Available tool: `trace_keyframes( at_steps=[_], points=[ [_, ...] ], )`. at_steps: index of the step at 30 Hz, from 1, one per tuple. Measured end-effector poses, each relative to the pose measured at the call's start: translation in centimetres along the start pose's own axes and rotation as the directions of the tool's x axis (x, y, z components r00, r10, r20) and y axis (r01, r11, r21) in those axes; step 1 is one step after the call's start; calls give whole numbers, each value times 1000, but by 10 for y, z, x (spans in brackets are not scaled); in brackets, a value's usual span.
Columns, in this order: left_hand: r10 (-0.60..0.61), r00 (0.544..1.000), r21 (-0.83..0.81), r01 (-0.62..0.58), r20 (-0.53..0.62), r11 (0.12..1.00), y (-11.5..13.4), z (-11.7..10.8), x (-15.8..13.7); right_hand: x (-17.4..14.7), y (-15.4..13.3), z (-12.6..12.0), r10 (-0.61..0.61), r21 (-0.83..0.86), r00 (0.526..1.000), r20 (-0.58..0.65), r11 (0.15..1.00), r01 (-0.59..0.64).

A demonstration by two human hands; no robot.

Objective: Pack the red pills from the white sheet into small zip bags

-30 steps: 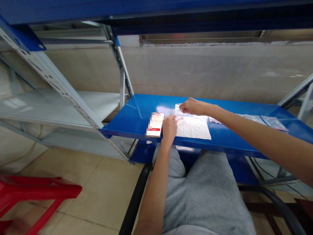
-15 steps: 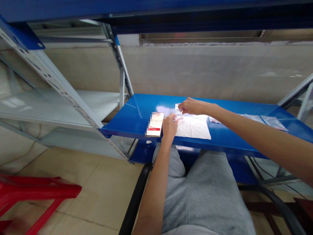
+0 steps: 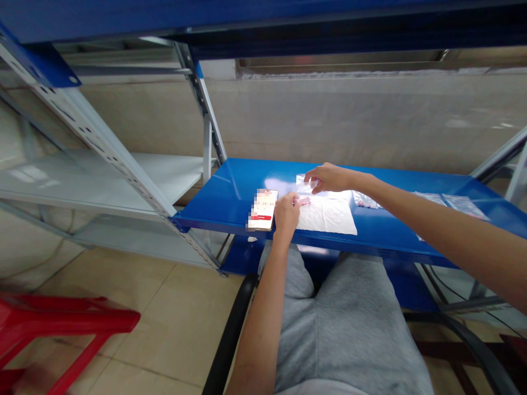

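My left hand (image 3: pixel 287 214) rests at the front of the blue shelf, its fingers pinched on a small pinkish see-through thing (image 3: pixel 303 201) whose kind is too small to make out. Beneath that thing lies a white cloth (image 3: pixel 329 215), spread flat. Over the cloth's far edge is my right hand (image 3: pixel 327 178), fingers curved down and apart, with nothing visible in them. A clear plastic bag (image 3: pixel 301 179) lies by its fingertips, partly covered by the hand. Just left of my left hand is a phone (image 3: pixel 264 211) with a lit timer screen.
The blue shelf (image 3: pixel 230 186) carries more clear bags (image 3: pixel 465 205) on the right and another bag (image 3: pixel 365 199) beside the cloth. An upper blue shelf (image 3: pixel 263 22) hangs overhead. A metal upright (image 3: pixel 94 134) stands left, and a red stool (image 3: pixel 69 315) is at lower left.
My right hand has shifted slightly right and its fingers have gone from a closed pinch to spread. My left hand stays almost in place, with the pinkish thing showing more clearly.
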State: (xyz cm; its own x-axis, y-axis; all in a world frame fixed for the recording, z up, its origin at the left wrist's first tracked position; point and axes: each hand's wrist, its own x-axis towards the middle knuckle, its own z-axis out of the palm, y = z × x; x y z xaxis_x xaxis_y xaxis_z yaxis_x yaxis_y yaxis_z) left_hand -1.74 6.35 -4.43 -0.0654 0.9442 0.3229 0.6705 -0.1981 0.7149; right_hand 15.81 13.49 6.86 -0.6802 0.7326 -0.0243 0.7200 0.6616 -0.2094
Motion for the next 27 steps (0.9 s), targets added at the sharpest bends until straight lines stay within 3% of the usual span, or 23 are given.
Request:
trace_keyframes(
  at_steps=[6,10,14,19,27],
  points=[
    [-24,1000,27,23,19,999,-1,1,1,-15,5,7,61,111,998,-14,992,-59],
    [-30,999,39,29,26,999,0,1,2,-23,12,13,125,281,991,-47,954,-107],
    [-31,999,43,30,30,999,1,0,3,-25,21,15,167,422,979,-121,901,-102],
    [-39,998,45,36,55,998,3,-4,5,-23,26,16,166,458,971,-170,886,-71],
    [-38,997,-9,39,69,999,1,-5,8,-24,21,43,314,633,945,-94,751,-187]
  ],
)
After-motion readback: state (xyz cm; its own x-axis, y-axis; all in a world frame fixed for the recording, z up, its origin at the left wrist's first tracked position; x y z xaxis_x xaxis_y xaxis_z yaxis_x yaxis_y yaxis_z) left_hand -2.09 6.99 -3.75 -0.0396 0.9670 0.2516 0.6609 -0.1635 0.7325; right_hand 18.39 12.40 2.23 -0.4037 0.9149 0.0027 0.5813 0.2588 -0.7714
